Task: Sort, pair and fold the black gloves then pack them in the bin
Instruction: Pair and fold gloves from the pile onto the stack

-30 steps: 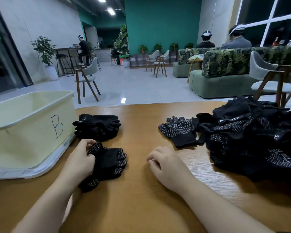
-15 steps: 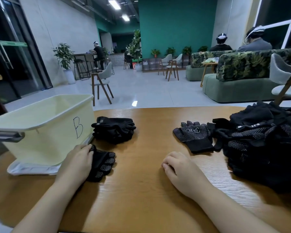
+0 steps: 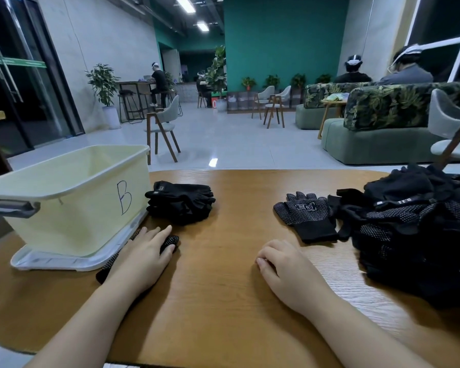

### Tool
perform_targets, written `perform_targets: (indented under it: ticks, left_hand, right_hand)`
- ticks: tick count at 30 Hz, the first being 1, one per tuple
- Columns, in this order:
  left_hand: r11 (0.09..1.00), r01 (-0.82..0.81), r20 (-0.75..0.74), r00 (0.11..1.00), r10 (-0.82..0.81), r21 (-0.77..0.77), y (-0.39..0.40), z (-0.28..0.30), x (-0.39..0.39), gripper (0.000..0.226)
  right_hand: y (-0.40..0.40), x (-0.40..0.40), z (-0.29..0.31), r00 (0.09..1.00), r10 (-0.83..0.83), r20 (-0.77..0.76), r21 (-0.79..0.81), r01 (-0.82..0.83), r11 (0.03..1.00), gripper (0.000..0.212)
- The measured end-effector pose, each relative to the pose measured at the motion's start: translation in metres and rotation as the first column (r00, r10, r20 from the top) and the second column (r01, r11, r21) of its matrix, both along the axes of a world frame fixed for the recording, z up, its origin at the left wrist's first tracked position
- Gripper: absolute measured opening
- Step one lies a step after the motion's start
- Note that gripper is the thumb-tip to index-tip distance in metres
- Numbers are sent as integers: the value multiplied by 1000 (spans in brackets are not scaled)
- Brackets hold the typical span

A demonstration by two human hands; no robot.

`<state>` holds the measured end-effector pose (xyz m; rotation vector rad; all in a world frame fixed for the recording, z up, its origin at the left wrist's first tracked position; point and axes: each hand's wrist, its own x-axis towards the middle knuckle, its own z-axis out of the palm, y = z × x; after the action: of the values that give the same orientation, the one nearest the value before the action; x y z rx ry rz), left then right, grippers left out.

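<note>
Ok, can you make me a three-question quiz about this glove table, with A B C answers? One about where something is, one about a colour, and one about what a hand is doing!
1. Where is the folded glove stack?
A. In the bin
B. Beside the bin on the table
C. On a chair

2. What colour is the bin?
A. Pale yellow
B. Red
C. Blue

3. What is the left hand doing?
A. Waving
B. Pressing flat on a dotted glove
C. Holding a cup

Answers: 1 B, the stack sits right of the bin wall. 2 A, its walls look pale yellow. 3 B, straight fingers lie over the glove.
</note>
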<state>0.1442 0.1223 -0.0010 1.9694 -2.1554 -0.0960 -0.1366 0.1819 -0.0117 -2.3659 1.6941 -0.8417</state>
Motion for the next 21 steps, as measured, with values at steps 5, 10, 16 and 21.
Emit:
perform_targets:
  ticks: [5,10,16,21]
  left_hand:
    - [1000,4,-39,999,-3,9,-5,-2,5,55]
    - [975,-64,-346,938,-14,-212,-6,10,18,59]
    - [983,-109,-46,994,103,-145,-27,10,49,37]
    - [987,-140,90,985,147,-81,-38,7,55,37]
  right_hand:
    - [0,-1,0,1000,1,-13,-4,-1,1000,23]
    - [0,0,1,1000,-2,-15,-2,2,1000,24]
    - [0,0,0,1000,-5,-14,-8,5,1000,24]
    - [-1,0,-1,1000,1,-8,-17,-1,1000,21]
